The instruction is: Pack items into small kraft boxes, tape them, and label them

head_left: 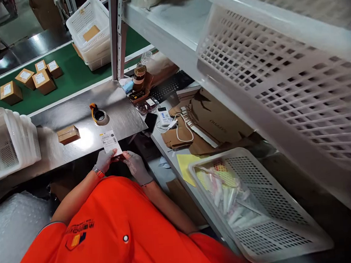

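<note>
Both hands wear pale gloves and meet just in front of the orange shirt. Thumb and fingers of my left hand (105, 160) pinch the lower edge of a white printed shipping label (110, 142). At the label's bottom right corner, my right hand (133, 164) is closed, its fingertips on the same edge; a small dark reddish patch shows below them, too unclear to name. Beyond the label, a tape dispenser (98, 115) with an orange and black handle lies on the metal table (116, 97). A small taped cardboard box (68, 135) sits to its left.
Several labelled boxes (43, 81) stand on a green conveyor belt (67, 62) behind the table. Stacked white baskets (27, 134) are at the left. A metal post (118, 39) and shelf (169, 24) rise at the right, above a white basket (254, 202) of plastic-wrapped items.
</note>
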A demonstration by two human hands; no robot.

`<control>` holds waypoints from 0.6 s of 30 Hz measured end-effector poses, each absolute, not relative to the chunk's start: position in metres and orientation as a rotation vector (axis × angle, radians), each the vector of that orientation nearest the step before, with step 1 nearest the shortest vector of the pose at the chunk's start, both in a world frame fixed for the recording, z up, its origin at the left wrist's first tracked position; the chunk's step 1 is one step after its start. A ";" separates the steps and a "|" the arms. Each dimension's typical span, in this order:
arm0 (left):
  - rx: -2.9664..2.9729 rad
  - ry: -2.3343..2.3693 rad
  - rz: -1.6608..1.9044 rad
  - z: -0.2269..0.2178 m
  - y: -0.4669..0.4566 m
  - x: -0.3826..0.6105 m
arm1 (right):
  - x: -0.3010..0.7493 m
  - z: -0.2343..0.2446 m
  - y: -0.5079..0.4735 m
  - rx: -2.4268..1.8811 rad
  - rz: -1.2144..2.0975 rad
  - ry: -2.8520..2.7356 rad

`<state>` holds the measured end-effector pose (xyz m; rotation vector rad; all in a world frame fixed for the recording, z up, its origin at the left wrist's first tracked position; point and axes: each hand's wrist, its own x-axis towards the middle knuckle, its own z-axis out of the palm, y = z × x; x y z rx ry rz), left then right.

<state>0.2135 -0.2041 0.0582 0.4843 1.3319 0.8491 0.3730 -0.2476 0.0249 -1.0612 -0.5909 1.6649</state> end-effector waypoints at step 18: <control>1.186 1.730 0.893 0.061 -0.214 0.212 | 0.378 0.009 -0.252 -1.195 1.492 -0.747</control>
